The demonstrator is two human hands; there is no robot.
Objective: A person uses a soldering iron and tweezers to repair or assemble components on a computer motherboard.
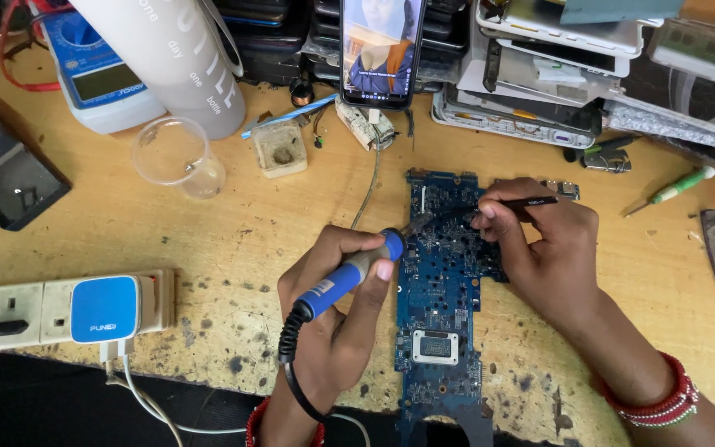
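Stained and cluttered, your wooden desk (208, 232) carries a blue circuit board (440, 306) lying flat. Your left hand (333, 306) grips a blue soldering iron (357, 269), its tip on the board's upper part; your right hand (539, 248) pinches black tweezers (516, 203) there. Soldering looks midway; a phone (378, 50) stands beyond.

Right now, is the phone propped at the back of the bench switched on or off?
On. The phone stands upright against the stacked devices, and its screen is lit with a colourful picture.
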